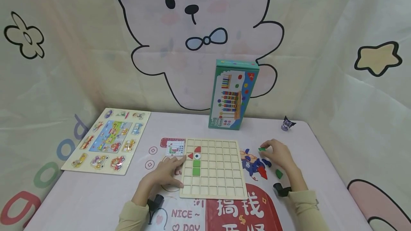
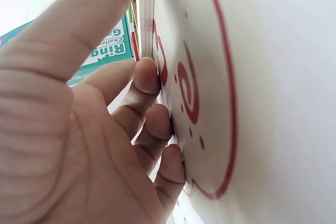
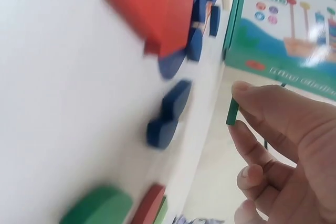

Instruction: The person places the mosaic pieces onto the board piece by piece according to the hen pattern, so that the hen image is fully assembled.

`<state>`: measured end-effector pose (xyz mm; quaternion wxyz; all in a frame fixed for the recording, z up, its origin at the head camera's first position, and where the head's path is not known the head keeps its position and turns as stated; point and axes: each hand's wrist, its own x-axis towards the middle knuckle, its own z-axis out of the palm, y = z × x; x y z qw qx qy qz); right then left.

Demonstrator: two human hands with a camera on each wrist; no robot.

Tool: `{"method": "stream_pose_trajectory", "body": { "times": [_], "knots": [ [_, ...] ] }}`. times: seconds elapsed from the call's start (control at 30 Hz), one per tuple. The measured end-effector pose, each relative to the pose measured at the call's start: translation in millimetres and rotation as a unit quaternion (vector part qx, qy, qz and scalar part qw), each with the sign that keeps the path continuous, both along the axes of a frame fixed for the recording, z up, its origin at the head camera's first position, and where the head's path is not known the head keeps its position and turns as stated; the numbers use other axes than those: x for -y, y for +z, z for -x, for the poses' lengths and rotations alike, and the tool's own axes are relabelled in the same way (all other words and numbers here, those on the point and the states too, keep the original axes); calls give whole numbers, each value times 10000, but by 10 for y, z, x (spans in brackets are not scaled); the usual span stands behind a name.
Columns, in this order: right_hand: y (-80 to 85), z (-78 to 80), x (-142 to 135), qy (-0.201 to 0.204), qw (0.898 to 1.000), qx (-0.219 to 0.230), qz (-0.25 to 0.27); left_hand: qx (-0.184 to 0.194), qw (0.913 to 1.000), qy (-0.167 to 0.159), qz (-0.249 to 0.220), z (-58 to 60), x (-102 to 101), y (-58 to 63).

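right hand [image 1: 278, 152] grip pinches green tile [image 1: 262, 149] off the bench, right of grid board [image 1: 221, 184]. left hand [image 1: 167, 174], fingers relaxed, rests at board's left edge.

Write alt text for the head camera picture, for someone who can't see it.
A person's right hand pinches a small green wooden piece above loose blue, red and green pieces, while the left hand rests against the left edge of a pale wooden grid board holding a few red and green tiles. A teal game box stands behind on the pink table.
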<state>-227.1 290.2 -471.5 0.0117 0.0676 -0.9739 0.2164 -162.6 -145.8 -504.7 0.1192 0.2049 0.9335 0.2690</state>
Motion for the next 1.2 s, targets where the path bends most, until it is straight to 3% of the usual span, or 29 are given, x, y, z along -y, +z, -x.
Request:
{"method": "stream_pose_trajectory", "body": {
  "times": [0.47,0.87,1.2],
  "knots": [
    [102,-135,484,430,9981,-405,-199,-14,10000,-83,40,9,11,-42],
    [86,-288,859,937,9933,-659,-154,32,9999,-109,23,16,5,-33],
    [85,-427,1171,967,9943,-440,105,7,10000,-74,31,16,2,-35]
  ]
}}
